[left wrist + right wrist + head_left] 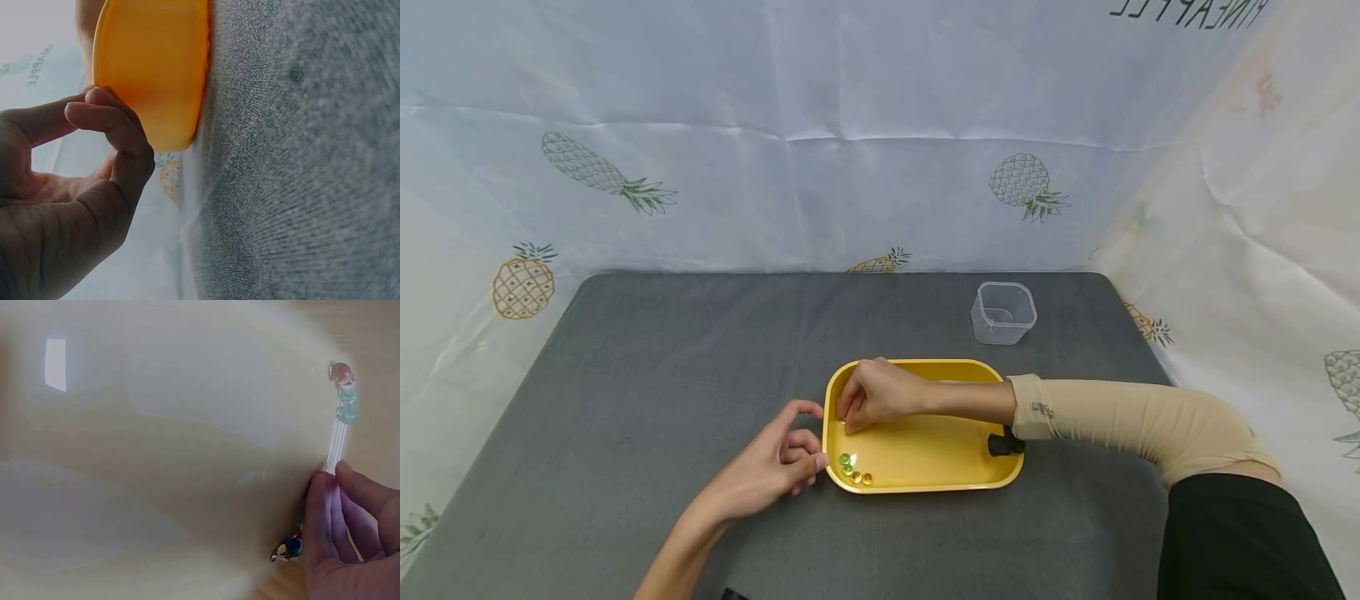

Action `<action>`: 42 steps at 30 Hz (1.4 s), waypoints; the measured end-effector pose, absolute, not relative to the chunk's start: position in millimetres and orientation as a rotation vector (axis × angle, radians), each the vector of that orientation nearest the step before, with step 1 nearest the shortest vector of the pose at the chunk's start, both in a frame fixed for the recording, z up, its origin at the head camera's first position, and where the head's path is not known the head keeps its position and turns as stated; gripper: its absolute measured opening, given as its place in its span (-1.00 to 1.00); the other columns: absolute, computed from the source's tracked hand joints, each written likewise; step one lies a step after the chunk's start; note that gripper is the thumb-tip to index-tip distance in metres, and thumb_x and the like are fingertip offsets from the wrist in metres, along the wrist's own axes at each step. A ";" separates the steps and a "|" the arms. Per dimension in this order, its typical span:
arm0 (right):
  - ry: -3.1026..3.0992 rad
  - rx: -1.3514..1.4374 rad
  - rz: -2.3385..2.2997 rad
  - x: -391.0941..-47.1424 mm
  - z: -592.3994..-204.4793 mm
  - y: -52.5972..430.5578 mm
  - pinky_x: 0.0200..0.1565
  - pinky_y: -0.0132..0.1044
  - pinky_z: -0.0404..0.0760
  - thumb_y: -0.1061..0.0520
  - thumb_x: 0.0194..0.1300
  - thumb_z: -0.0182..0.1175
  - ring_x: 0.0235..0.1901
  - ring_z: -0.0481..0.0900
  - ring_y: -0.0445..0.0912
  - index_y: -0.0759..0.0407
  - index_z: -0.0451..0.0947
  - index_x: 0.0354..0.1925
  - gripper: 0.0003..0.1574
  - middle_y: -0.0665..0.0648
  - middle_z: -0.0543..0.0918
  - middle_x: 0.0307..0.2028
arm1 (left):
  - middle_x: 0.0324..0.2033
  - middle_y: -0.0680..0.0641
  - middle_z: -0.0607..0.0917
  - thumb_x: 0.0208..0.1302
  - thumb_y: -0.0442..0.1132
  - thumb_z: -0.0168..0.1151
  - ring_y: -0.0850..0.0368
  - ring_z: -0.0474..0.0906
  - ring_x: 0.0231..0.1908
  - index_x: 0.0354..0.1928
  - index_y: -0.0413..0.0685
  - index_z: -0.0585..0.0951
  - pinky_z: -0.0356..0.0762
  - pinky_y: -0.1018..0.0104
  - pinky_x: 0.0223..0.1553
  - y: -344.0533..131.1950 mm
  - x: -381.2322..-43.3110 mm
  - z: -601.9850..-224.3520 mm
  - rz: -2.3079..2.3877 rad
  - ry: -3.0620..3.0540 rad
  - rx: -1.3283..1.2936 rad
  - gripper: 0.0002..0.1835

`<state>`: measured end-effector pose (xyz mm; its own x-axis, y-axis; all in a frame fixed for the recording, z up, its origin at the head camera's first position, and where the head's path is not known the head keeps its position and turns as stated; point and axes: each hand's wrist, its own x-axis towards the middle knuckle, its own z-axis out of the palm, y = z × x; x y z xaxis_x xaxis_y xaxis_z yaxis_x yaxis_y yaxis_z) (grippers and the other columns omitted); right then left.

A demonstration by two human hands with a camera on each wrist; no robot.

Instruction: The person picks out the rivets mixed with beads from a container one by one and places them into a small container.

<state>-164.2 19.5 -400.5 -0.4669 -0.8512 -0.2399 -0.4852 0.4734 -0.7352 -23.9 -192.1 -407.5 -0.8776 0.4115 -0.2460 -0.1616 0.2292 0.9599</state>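
Head view: bench point(700, 350) is carrying yellow tray point(925, 454); left hand point(767, 468), fingers loosely bent, is likely bracing its end; right hand point(880, 393) is working inside, fingers bunched, can't tell on what; beads point(857, 477) are sitting near-left, walled in.

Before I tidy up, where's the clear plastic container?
In the head view, the clear plastic container stands near the far edge of the gray table, right of center, beyond the far right corner of the yellow tray.
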 end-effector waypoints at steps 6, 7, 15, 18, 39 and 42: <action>2.129 -1.129 -0.785 -163.6 -401.7 17.4 -0.25 -0.53 0.70 0.25 0.28 0.57 -0.38 0.72 -0.40 0.20 0.86 -0.20 -0.89 0.08 0.89 -0.31 | -0.27 -0.16 0.64 0.56 -0.31 0.26 0.23 0.51 -0.47 0.42 -0.22 0.18 0.53 0.36 -0.41 -192.0 -23.5 -406.6 1.691 2.047 0.217 -0.41; 2.127 -1.135 -0.786 -163.4 -402.1 17.1 -0.25 -0.53 0.70 0.25 0.28 0.57 -0.39 0.72 -0.40 0.21 0.86 -0.21 -0.90 0.08 0.89 -0.31 | -0.27 -0.16 0.64 0.56 -0.31 0.26 0.23 0.51 -0.47 0.42 -0.21 0.18 0.53 0.36 -0.41 -192.0 -23.4 -406.4 1.692 2.046 0.216 -0.42; 2.093 -1.129 -0.808 -160.8 -402.4 16.0 -0.28 -0.54 0.68 0.25 0.29 0.57 -0.42 0.68 -0.42 0.21 0.86 -0.25 -0.93 0.08 0.88 -0.35 | -0.27 -0.15 0.65 0.56 -0.31 0.25 0.24 0.52 -0.47 0.41 -0.21 0.19 0.53 0.36 -0.41 -192.1 -23.0 -405.9 1.692 2.050 0.221 -0.43; 2.083 -1.129 -0.813 -160.7 -403.8 15.8 -0.29 -0.55 0.66 0.25 0.29 0.56 -0.43 0.66 -0.42 0.21 0.86 -0.25 -0.93 0.09 0.88 -0.35 | -0.27 -0.15 0.65 0.55 -0.31 0.25 0.24 0.52 -0.47 0.41 -0.20 0.20 0.53 0.36 -0.41 -192.1 -23.1 -406.2 1.692 2.050 0.220 -0.43; 1.992 -1.004 -0.881 -159.4 -407.3 16.8 -0.34 -0.51 0.69 0.29 0.26 0.57 -0.48 0.67 -0.36 0.28 0.85 -0.24 -0.90 0.13 0.88 -0.36 | -0.26 -0.15 0.64 0.56 -0.32 0.24 0.24 0.52 -0.48 0.41 -0.19 0.19 0.53 0.36 -0.42 -191.2 -23.2 -408.4 1.693 2.048 0.223 -0.44; 1.956 -0.991 -0.898 -159.5 -406.9 17.0 -0.32 -0.45 0.74 0.31 0.27 0.55 -0.48 0.69 -0.34 0.31 0.84 -0.23 -0.90 0.17 0.88 -0.35 | -0.26 -0.15 0.64 0.55 -0.32 0.24 0.23 0.52 -0.47 0.41 -0.19 0.19 0.53 0.36 -0.42 -191.2 -22.9 -408.9 1.694 2.045 0.219 -0.43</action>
